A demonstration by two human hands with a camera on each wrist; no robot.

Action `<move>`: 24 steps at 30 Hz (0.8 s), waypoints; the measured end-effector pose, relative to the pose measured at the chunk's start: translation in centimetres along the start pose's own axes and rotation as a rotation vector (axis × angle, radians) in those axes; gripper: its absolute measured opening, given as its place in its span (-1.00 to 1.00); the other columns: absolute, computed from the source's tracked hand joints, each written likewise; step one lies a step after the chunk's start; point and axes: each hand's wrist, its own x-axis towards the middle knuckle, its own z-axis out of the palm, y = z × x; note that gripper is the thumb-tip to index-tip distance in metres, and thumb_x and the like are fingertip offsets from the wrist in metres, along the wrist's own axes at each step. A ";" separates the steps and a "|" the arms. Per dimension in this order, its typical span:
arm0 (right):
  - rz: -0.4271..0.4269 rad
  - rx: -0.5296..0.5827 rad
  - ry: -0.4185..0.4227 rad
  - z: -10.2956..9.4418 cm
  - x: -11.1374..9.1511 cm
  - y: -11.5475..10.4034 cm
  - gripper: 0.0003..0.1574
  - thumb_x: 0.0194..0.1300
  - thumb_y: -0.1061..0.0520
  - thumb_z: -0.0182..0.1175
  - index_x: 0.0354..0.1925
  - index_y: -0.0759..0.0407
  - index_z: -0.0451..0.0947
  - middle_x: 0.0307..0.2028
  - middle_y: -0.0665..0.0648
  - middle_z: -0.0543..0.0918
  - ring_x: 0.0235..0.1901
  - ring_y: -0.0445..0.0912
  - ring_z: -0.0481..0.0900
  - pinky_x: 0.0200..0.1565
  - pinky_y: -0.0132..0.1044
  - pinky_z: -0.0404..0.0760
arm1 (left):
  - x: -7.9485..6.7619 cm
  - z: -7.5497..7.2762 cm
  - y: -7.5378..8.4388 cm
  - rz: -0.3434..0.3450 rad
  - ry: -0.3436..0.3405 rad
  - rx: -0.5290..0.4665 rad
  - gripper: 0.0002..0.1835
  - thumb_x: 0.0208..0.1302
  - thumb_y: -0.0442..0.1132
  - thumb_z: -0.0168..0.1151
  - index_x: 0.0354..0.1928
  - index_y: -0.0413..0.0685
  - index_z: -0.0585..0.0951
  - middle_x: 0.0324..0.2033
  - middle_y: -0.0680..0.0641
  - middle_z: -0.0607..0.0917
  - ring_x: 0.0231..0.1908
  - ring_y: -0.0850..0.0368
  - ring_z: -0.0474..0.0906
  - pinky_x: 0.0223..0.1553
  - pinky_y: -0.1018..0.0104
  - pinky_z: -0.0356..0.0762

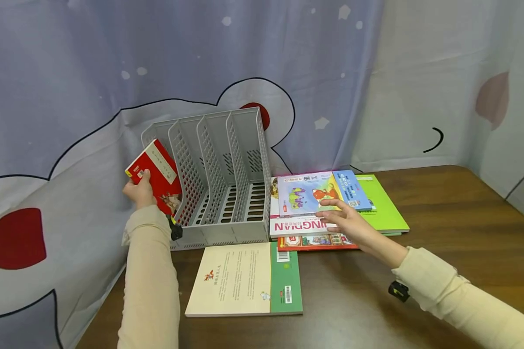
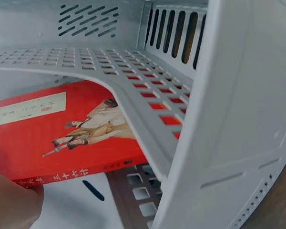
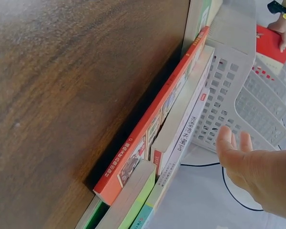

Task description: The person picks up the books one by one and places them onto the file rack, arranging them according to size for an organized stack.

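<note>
My left hand (image 1: 140,190) grips a red book (image 1: 157,167) with a cream strip by its outer edge. The book stands tilted, partly inside the leftmost slot of a grey file rack (image 1: 222,231). In the left wrist view, the book's lower part (image 2: 76,143) sits behind the slot's perforated divider (image 2: 109,67), with painted figures on its cover. My right hand (image 1: 345,220) hovers with loosely spread fingers over a pile of books, nearest a thin blue picture book (image 1: 303,194) on top. It holds nothing.
Under the blue book lie a white-and-pink book (image 1: 294,227), a red-edged book (image 1: 310,242) and a lime green book (image 1: 388,211). A cream-and-green book (image 1: 240,281) lies flat before the rack on the wooden table (image 1: 445,213). A patterned curtain (image 1: 179,53) hangs behind.
</note>
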 end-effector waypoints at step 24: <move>0.042 -0.006 0.028 -0.3 0.6 0.4 -0.38 0.46 0.06 -0.06 0.33 0.31 0.06 0.25 0.48 0.33 0.26 0.27 0.30 0.20 0.05 0.43 | -2.9 1.7 1.9 0.292 0.062 0.191 -0.18 0.21 -0.17 0.27 0.44 0.17 0.07 0.43 0.12 0.11 0.43 0.26 -0.03 0.40 0.50 -0.03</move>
